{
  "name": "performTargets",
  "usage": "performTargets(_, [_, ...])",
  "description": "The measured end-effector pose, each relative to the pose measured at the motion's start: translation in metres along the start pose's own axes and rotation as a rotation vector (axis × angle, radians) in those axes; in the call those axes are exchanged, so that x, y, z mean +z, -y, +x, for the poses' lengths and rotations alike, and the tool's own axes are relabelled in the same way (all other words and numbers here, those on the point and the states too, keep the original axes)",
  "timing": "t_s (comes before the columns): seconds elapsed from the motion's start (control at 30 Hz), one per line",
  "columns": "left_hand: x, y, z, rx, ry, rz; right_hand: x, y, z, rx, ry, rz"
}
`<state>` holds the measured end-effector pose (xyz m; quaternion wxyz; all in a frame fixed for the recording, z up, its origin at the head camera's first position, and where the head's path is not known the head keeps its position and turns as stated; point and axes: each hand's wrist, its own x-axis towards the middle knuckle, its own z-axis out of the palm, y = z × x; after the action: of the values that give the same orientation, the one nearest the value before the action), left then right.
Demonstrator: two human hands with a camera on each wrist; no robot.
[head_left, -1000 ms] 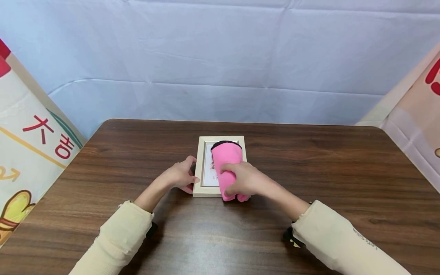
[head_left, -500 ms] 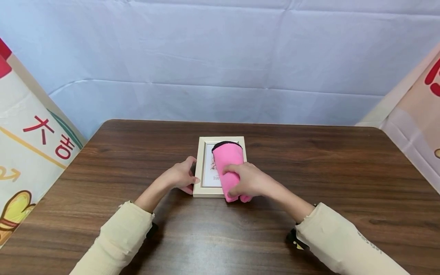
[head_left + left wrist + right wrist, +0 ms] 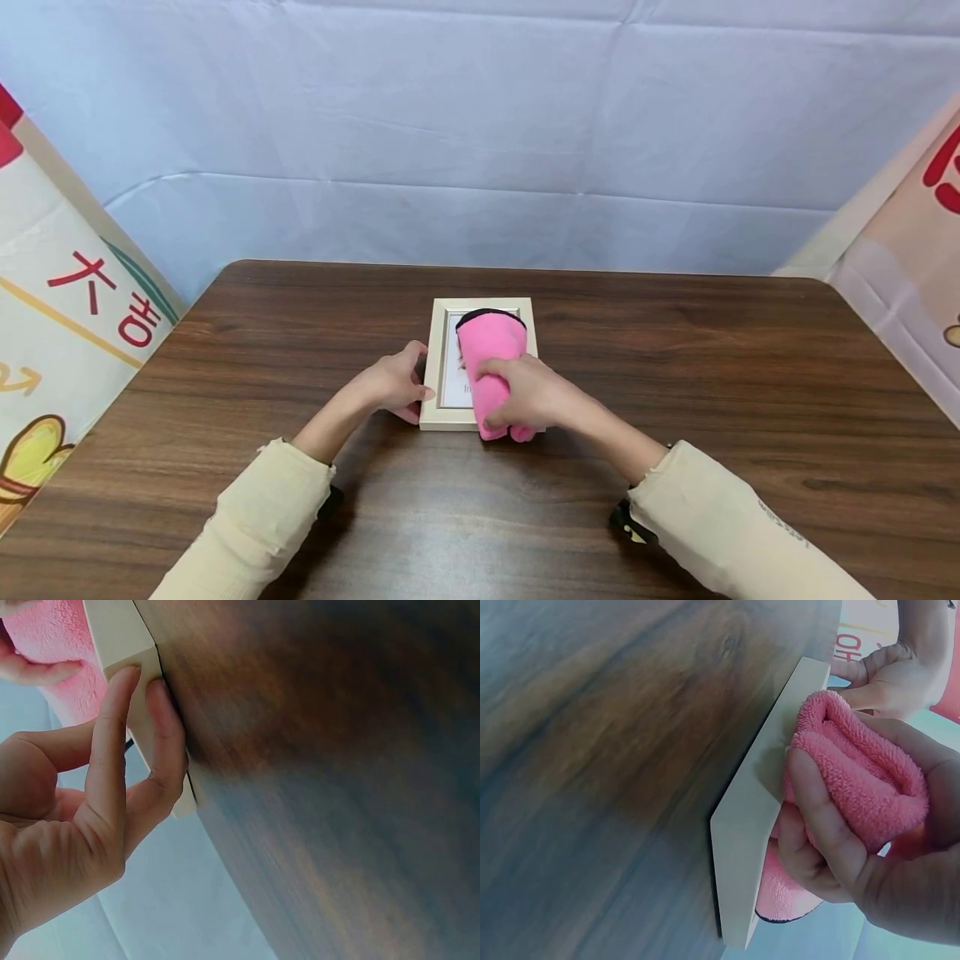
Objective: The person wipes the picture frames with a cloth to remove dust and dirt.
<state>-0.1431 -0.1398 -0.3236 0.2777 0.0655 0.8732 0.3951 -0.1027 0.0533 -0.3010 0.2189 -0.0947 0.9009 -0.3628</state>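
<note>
A cream picture frame (image 3: 429, 358) lies flat on the table, a print behind its pane. At its left edge my left hand (image 3: 393, 383) holds it steady, thumb on the top face and fingertips against the side, as the left wrist view shows. My right hand (image 3: 528, 392) grips a folded pink cloth (image 3: 491, 337) with a dark edge, pressed on the frame's front. In the right wrist view the cloth (image 3: 862, 772) looks fluffy and bunched between thumb and fingers. The cloth and right hand hide the right part of the print.
The dark wood-grain table (image 3: 315, 308) extends around the frame on all sides. Behind it hangs a pale creased sheet (image 3: 465, 133). A printed cloth (image 3: 60, 333) with red characters hangs at the left, and another patterned cloth (image 3: 915, 275) at the right.
My right hand has slid the pink cloth slightly right across the frame, then back left, covering more of the print's lettering. The left hand and the frame stay in place.
</note>
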Motion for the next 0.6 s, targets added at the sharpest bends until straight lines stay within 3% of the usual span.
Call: performTargets(0.6, [-0.002,0.001,0.0,0.003,0.011,-0.007,0.019,0.023,0.015,-0.005,-0.006,0.078])
